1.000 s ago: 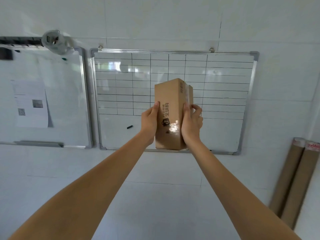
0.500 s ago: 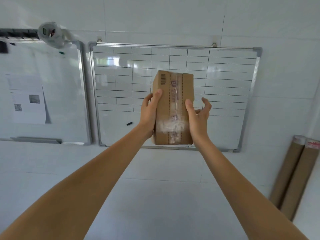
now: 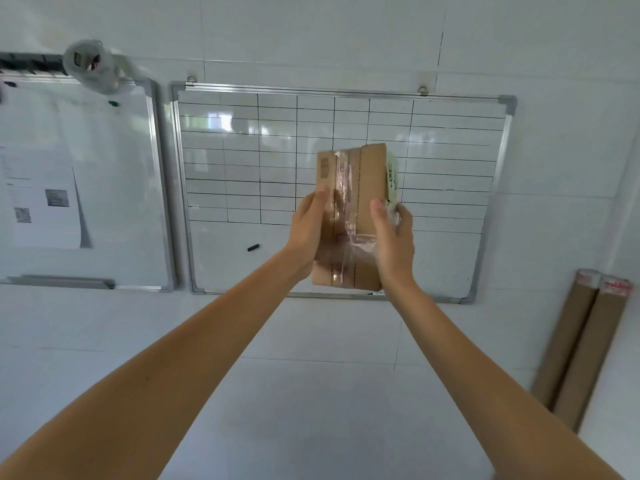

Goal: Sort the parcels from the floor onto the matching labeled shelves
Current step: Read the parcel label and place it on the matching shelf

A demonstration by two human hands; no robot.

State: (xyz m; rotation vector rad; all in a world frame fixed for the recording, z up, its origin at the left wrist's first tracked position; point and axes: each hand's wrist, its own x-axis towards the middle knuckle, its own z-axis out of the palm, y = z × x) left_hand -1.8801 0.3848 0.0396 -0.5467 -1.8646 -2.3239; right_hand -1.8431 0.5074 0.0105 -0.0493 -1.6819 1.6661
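Gridded whiteboard (image 3: 433, 161) behind; both hands, left hand (image 3: 306, 233) & right hand (image 3: 394, 237), grip taped parcel (image 3: 349, 216); cardboard tubes (image 3: 581, 344) right

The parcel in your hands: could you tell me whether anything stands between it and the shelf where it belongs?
That cannot be settled here. Both the left hand and right hand grip the parcel directly, but no shelf is in view; behind it are only a gridded whiteboard and wall.
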